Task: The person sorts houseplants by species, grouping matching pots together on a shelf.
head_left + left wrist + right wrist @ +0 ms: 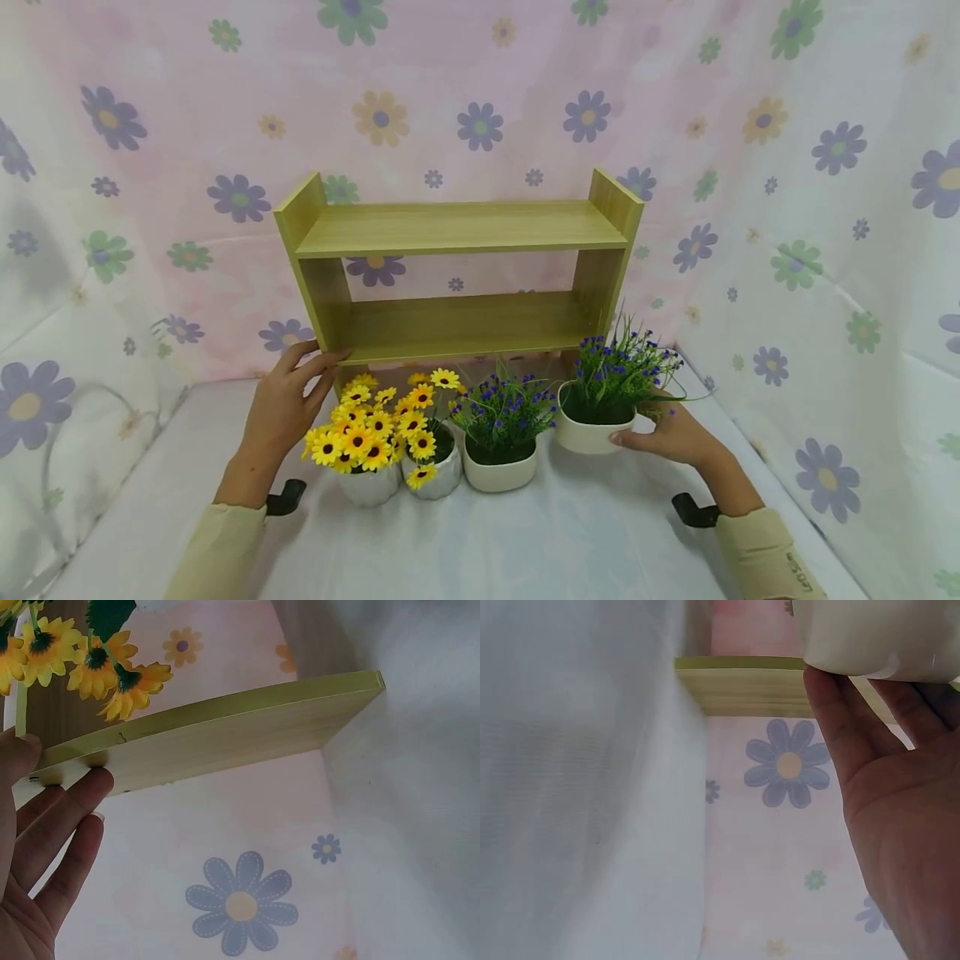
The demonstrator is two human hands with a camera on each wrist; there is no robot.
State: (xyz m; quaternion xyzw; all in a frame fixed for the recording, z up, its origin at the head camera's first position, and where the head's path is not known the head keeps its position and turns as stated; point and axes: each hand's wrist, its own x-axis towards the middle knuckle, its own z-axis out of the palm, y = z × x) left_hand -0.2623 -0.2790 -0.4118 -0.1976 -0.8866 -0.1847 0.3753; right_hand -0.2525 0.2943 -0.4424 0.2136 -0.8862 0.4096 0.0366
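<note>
A light wooden two-tier shelf [461, 227] stands at the back. My left hand [283, 404] grips the lower part of its left side panel [225, 724], thumb on one face and fingertips on the other. My right hand [671, 433] holds a white pot of purple flowers [618, 375] by its right side, near the shelf's right end. In the right wrist view, the fingers lie against the underside of the white pot [881, 637]. A second pot of purple flowers [501, 475] stands just left of the held one.
Two pots of yellow daisy-like flowers, a left one [371, 487] and a right one [442, 471], stand in front of the shelf's left half. White cloth [525, 550] covers the table. Flower-print curtains [480, 83] hang behind and at both sides.
</note>
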